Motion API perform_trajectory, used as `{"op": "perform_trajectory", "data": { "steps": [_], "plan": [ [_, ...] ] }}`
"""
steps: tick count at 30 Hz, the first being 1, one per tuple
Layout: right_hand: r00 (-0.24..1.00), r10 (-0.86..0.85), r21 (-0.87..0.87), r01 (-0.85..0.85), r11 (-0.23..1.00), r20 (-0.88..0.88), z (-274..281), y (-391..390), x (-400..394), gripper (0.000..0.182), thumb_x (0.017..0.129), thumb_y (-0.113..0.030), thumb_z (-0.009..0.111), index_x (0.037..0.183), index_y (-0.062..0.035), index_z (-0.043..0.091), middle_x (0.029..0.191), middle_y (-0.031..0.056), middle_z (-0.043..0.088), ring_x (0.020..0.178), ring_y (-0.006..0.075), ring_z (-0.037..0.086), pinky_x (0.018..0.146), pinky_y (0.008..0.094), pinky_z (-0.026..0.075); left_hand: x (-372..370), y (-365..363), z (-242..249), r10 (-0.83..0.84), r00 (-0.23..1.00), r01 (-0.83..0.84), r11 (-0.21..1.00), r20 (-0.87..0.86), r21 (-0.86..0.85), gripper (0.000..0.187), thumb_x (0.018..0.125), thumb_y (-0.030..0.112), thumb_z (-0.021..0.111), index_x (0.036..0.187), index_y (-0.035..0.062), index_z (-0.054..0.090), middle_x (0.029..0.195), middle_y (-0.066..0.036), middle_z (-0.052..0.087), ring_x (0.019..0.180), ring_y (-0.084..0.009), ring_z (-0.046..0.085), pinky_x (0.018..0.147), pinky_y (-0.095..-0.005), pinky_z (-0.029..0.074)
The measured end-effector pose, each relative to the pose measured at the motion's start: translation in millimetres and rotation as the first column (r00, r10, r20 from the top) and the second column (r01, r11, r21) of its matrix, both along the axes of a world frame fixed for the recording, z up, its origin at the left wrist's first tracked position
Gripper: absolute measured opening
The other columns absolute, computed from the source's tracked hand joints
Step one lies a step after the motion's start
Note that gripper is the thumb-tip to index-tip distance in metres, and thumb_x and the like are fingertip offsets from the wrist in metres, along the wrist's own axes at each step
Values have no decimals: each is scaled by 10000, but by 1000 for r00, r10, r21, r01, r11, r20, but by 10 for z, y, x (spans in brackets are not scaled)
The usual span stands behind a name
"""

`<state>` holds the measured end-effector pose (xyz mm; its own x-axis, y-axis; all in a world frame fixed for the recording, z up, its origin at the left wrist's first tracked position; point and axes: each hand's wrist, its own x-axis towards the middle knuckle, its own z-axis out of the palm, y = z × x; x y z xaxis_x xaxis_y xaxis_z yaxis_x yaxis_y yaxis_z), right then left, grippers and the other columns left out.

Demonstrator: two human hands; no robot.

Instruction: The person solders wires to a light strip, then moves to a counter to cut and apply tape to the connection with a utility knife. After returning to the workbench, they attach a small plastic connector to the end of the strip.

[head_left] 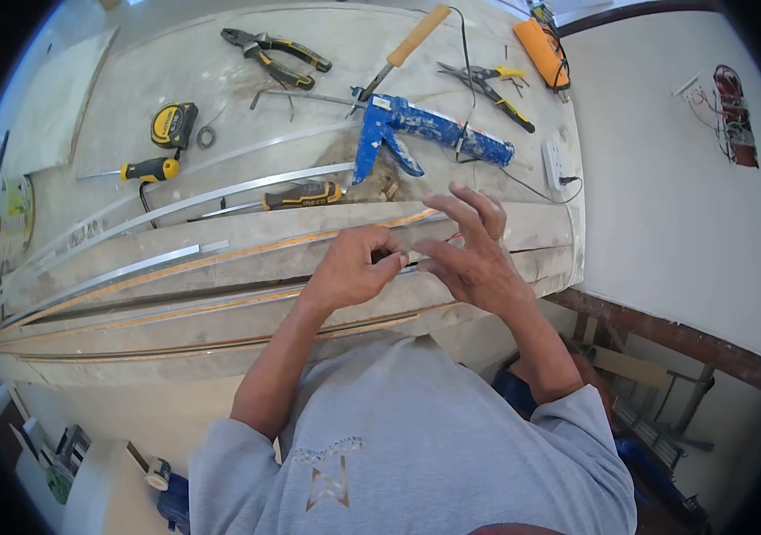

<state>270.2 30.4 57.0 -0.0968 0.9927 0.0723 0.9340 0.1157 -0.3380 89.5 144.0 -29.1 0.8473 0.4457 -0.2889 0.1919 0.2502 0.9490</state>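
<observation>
My left hand (358,265) is closed, its thumb and forefinger pinched together; what they hold is too small to make out. Just to its right, my right hand (477,254) has thumb and forefinger brought together, with the other fingers raised. A thin red wire (454,237) shows between the fingers of my right hand. Behind the hands, a yellow LED-like strip (309,236) runs leftward along the bench edge. Nearer me lies another such strip (220,308) in a thin metal channel. The hands are close together over the bench's front edge.
On the bench (246,98) lie a blue caulking gun (398,129), pliers (278,58), snips (492,85), a tape measure (173,125), screwdrivers (150,169) and a black-yellow handled tool (304,195). A white power strip (557,165) sits at the right edge. A bucket (6,218) stands left.
</observation>
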Motion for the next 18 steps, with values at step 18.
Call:
{"op": "perform_trajectory", "data": {
  "steps": [18],
  "plan": [
    [698, 709, 861, -296, 415, -102, 2370, -545, 366, 335, 776, -272, 824, 1040, -103, 705, 1281, 101, 607, 1228, 251, 546, 1061, 410, 454, 8, 11, -80, -34, 999, 35, 999, 21, -26, 135, 895, 112, 694, 932, -17, 704, 758, -36, 677, 688, -83, 594, 629, -271, 477]
  ]
}}
